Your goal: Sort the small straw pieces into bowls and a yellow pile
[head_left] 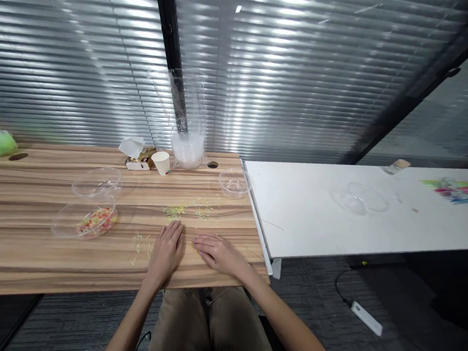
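My left hand (168, 248) rests palm down on the wooden table, fingers stretched forward and fairly flat. Its fingertips come close to a small pile of yellow-green bits (175, 210). My right hand (218, 252) lies beside it, a little apart, fingers pointing left. A sliver of yellow shows at its fingertips; what lies under the palm is hidden. Thin pale bits (140, 245) are scattered left of my left hand, and more bits (204, 213) lie beyond my right hand. Further left, a clear plastic bowl (63, 226) holds many small red, orange and yellow-green pieces (97, 220).
Behind stand a clear round container (97, 183), a tissue box (140, 162), a paper cup (161, 163) and bagged stacked bowls (188, 149). A clear bowl (235, 184) sits near the seam with the white table (310, 234). Colourful packets (457, 189) lie far right.
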A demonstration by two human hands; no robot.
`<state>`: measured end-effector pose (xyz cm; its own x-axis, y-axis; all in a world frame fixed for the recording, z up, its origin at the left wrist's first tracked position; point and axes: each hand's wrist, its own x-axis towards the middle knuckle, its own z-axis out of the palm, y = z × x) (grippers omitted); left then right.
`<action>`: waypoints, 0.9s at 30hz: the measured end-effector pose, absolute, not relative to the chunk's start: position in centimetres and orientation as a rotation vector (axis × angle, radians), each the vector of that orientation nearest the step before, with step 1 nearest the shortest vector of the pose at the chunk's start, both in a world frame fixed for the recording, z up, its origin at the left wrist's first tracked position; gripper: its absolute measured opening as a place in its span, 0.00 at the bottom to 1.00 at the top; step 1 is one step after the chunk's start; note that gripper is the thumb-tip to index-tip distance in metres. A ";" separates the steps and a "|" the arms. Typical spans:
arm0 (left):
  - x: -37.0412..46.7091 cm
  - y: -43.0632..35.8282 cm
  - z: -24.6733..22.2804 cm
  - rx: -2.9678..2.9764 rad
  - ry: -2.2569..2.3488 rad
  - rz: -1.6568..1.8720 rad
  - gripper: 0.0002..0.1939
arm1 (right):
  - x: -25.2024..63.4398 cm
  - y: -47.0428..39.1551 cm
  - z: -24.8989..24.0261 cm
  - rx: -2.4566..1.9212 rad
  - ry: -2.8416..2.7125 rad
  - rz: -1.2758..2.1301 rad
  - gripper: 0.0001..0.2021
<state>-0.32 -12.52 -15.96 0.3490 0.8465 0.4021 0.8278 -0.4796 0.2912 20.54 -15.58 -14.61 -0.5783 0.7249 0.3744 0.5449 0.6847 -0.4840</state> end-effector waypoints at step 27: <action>-0.4 -12.5 -16.0 2.557 1.591 0.770 0.21 | 20.5 -15.6 -14.3 -0.933 -2.304 0.483 0.16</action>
